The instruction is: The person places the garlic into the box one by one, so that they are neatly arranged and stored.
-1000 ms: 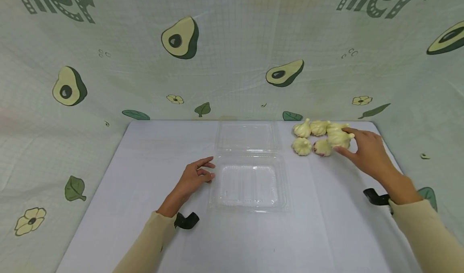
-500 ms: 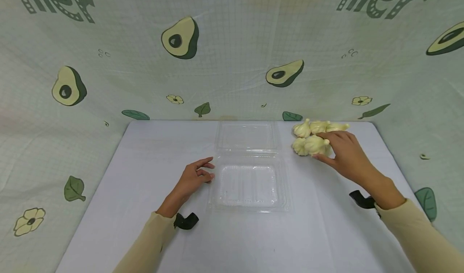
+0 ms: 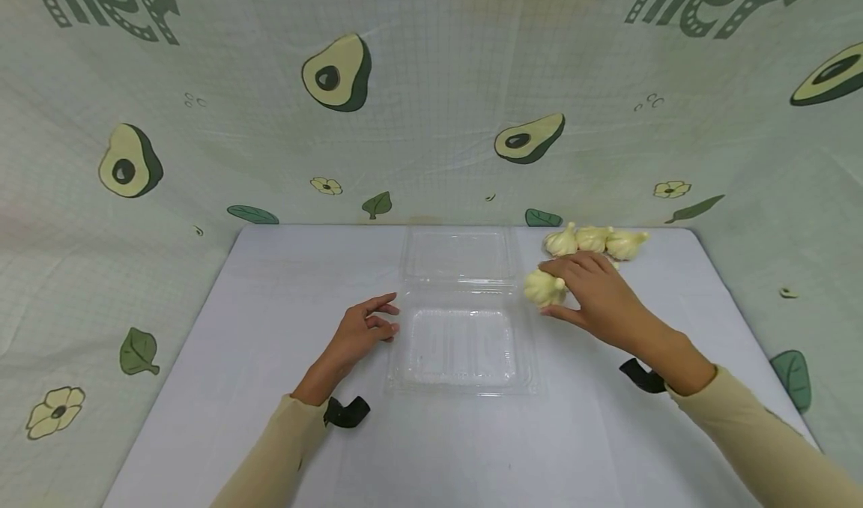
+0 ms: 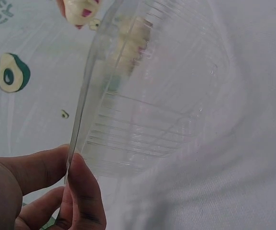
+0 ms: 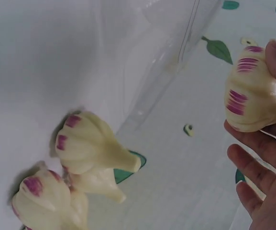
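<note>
In the head view, a clear plastic clamshell container (image 3: 462,347) lies with its lid (image 3: 460,255) folded back on the white table. My left hand (image 3: 364,328) is at its left edge; in the left wrist view, thumb and fingers (image 4: 82,191) pinch the rim. My right hand (image 3: 600,298) holds a cream garlic bulb (image 3: 541,288) beside the container's right side. Purple streaks mark this bulb in the right wrist view, where thumb and fingers (image 5: 257,143) grip it.
Several more garlic bulbs (image 3: 561,241) sit at the table's (image 3: 283,291) back right, some partly hidden behind my right hand. A cloth (image 3: 431,111) printed with avocados and leaves hangs behind the table.
My right hand has carried the garlic bulb left and toward the container, away from the other bulbs. The left hand has stayed at the container's left edge.
</note>
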Demonstrator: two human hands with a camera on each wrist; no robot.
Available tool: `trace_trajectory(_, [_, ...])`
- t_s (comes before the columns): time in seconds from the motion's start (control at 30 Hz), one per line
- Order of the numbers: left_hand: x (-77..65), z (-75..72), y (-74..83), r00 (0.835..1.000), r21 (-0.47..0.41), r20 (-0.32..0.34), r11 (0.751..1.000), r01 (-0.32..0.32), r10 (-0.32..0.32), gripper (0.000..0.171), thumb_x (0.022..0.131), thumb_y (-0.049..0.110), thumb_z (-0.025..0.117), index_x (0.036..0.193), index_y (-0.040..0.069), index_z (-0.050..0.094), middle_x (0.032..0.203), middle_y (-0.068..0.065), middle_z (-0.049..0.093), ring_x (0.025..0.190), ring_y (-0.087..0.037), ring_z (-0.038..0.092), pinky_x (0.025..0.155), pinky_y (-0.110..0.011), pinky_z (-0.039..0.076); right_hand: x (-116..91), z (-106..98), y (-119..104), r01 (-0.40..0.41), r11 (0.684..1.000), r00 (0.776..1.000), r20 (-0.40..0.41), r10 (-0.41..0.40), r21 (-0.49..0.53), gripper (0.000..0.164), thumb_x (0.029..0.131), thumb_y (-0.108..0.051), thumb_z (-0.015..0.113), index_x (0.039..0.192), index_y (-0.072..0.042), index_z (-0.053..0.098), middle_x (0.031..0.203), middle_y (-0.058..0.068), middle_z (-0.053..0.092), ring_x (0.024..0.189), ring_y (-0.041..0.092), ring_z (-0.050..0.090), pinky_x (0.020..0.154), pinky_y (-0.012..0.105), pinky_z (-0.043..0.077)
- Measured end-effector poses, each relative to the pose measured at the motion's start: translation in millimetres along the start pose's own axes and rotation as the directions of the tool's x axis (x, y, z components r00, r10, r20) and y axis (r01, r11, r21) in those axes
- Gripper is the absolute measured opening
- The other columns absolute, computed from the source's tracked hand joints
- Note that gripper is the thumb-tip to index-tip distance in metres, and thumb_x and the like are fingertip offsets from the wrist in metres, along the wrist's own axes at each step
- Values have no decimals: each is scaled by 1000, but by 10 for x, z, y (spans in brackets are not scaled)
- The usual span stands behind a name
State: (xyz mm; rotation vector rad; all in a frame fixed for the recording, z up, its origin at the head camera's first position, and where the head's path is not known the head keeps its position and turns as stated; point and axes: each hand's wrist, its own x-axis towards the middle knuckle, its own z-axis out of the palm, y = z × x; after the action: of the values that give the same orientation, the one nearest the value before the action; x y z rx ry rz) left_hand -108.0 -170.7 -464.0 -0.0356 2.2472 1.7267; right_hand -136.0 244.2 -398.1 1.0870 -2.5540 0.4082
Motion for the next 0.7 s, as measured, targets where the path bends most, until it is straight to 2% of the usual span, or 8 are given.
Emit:
trace_trajectory(0.1, [6, -4, -10, 1000, -1, -2, 1000, 2, -2, 64, 97, -3, 71, 157, 1, 49, 134, -22, 62, 82, -14, 68, 80, -30, 59, 61, 36, -63, 61, 998, 998, -3, -61, 6, 69, 85, -43, 86, 133, 0, 64, 128, 12, 69, 121, 39, 58, 107, 60, 41])
trace_trajectory(0.13, [6, -6, -12, 1000, -2, -1, 1000, 3, -3, 63, 97, -3, 71, 157, 1, 49, 134, -22, 62, 82, -14, 68, 81, -30, 59, 83, 47, -86, 76, 997, 997, -2, -76, 10, 71, 80, -36, 90, 134, 0, 63, 129, 12, 68, 121, 39, 58, 106, 60, 41])
trace_trajectory(0.23, [3, -8, -13, 1000, -6, -2, 1000, 6, -6, 64, 97, -3, 71, 157, 1, 49, 134, -22, 62, 82, -14, 67, 80, -30, 60, 148, 88, -151, 111, 994, 994, 6, -112, 19, 74, 76, -31, 93, 135, 0, 62, 130, 12, 69, 122, 38, 60, 106, 58, 42])
trace_trajectory(0.7, [0, -9, -14, 1000, -14, 1, 1000, 2, -2, 63, 97, -4, 71, 157, 1, 49, 134, -21, 62, 82, -14, 67, 81, -31, 59, 405, 288, -362, 257, 966, 962, 79, -260, 41, 67, 83, -38, 90, 134, -3, 65, 129, 10, 68, 122, 33, 60, 108, 52, 46])
